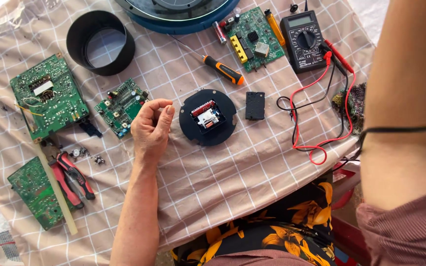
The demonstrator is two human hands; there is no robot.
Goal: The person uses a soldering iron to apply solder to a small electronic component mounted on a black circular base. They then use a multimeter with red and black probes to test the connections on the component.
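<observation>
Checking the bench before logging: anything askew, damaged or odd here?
Nothing looks broken. The round black module lies opened, its inner parts exposed, with a small black cover loose beside it. Loose screws sit by the red pliers. The left hand pinches something too small to identify.

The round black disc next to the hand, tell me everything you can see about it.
The round black disc lies flat on the checked cloth, near the middle of the table. It looks like matte black plastic, with small notches along its rim. A square recess at its centre holds a red and white component with some metal parts. The left hand hovers just to its left, fingers pinched together, apparently not touching it. A small black rectangular cover lies apart on its right.
</observation>
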